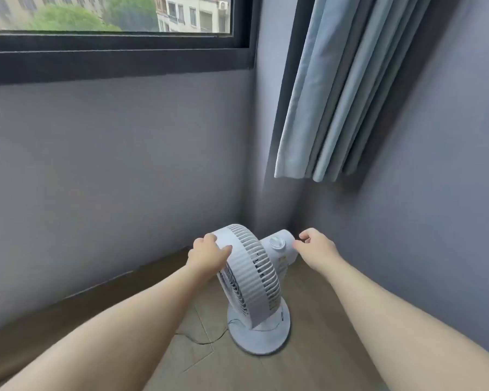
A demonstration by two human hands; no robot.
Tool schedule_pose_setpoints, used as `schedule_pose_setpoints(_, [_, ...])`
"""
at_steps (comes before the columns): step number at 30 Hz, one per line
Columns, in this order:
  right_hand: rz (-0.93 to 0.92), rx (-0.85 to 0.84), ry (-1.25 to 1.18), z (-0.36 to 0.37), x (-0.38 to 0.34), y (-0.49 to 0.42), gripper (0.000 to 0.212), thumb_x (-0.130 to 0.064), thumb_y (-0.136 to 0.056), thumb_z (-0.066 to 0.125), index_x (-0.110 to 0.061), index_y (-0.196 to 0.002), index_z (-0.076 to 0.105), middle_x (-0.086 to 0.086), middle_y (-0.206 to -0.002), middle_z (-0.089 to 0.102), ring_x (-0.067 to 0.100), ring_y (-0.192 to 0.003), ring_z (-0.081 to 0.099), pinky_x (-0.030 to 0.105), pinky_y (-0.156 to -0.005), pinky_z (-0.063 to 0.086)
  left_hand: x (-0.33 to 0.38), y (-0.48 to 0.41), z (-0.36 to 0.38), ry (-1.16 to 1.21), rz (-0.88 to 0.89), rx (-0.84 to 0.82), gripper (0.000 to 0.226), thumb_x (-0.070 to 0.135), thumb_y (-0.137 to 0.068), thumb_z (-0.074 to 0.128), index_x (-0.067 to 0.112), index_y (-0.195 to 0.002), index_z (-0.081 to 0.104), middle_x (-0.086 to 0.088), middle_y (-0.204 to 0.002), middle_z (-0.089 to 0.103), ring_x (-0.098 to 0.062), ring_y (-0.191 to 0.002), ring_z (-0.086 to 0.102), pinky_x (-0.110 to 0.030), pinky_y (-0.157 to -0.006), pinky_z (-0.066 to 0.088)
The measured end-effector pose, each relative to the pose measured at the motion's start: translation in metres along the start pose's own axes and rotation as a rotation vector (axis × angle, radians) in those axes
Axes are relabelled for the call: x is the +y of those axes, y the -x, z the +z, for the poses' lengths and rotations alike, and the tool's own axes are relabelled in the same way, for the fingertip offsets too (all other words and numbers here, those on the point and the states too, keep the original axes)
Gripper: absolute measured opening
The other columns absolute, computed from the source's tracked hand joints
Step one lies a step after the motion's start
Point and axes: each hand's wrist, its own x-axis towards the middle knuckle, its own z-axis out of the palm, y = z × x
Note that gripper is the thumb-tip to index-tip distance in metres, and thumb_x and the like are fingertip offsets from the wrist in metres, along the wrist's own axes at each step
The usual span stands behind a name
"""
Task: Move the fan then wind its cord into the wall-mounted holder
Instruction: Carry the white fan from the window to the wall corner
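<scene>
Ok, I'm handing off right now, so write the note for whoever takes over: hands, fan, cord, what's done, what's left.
The left hand grips the top rim of the fan. The right hand is at the rear housing; hold unclear. The fan stands upright on the floor in the room corner. The cord lies loose on the floor left of the base. The wall holder is not in view. Done: nothing that shows. Left: move the fan, wind the cord.

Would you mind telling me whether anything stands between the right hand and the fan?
Nothing visible does: the right hand sits beside the rear of the fan, whether touching I cannot tell. The left hand grips its front guard. The curtain hangs above both.
</scene>
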Motion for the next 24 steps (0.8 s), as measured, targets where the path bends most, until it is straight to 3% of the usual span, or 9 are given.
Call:
schedule_pose_setpoints(5, [0.079,-0.135,-0.093,0.018,0.013,-0.061,0.036,-0.028,-0.092,0.048,-0.014,-0.126,0.052,0.007,-0.127,0.055,0.022,-0.1,0.049,0.031,-0.088,0.041,0.005,-0.036,0.015,0.316,-0.198,-0.053,0.065,0.043,-0.089,0.05,0.011,-0.143,0.031,-0.013,-0.144,0.041,-0.031,-0.128,0.044,-0.039,-0.105,0.038])
schedule_pose_setpoints(10, [0.194,-0.226,-0.161,0.021,0.035,-0.112,0.055,-0.033,-0.094,0.046,-0.014,-0.144,0.034,0.007,-0.149,0.038,0.028,-0.134,0.039,0.036,-0.107,0.035,0.013,-0.052,0.032,0.579,-0.426,-0.038,0.083,0.047,-0.085,0.061,0.012,-0.147,0.018,-0.008,-0.145,0.038,-0.032,-0.128,0.043,-0.045,-0.1,0.041])
schedule_pose_setpoints(12, [0.208,-0.28,-0.167,0.024,0.038,-0.132,0.054,-0.031,-0.096,0.042,-0.014,-0.146,0.032,0.006,-0.151,0.036,0.028,-0.136,0.036,0.039,-0.109,0.033,0.018,-0.058,0.038,0.632,-0.485,-0.029,0.083,0.047,-0.082,0.063,0.012,-0.145,0.022,-0.009,-0.141,0.043,-0.031,-0.122,0.048,-0.044,-0.094,0.043])
schedule_pose_setpoints(16, [0.235,-0.388,-0.175,0.033,0.039,-0.158,0.044,-0.017,-0.097,0.035,0.003,-0.135,0.044,0.018,-0.143,0.045,0.035,-0.133,0.04,0.045,-0.11,0.035,0.015,-0.065,0.046,0.822,-0.549,0.031,0.064,0.046,-0.084,0.06,0.012,-0.135,0.04,-0.009,-0.125,0.06,-0.03,-0.107,0.063,-0.047,-0.093,0.051])
schedule_pose_setpoints(21, [0.32,-0.549,-0.253,0.041,0.042,-0.165,0.054,-0.034,-0.094,0.046,-0.009,-0.142,0.037,0.01,-0.143,0.042,0.03,-0.129,0.042,0.037,-0.102,0.037,0.015,-0.063,0.048,0.994,-0.633,-0.056,0.054,0.046,-0.083,0.058,0.011,-0.123,0.058,-0.013,-0.112,0.071,-0.034,-0.099,0.069,-0.045,-0.082,0.056])
schedule_pose_setpoints(24, [0.334,-0.563,-0.254,0.044,0.046,-0.166,0.058,-0.036,-0.093,0.048,-0.008,-0.142,0.036,0.011,-0.141,0.043,0.03,-0.127,0.044,0.036,-0.1,0.039,0.019,-0.061,0.05,0.961,-0.666,-0.005,0.074,0.054,-0.067,0.064,0.012,-0.128,0.054,-0.011,-0.117,0.068,-0.036,-0.101,0.068,-0.053,-0.091,0.052])
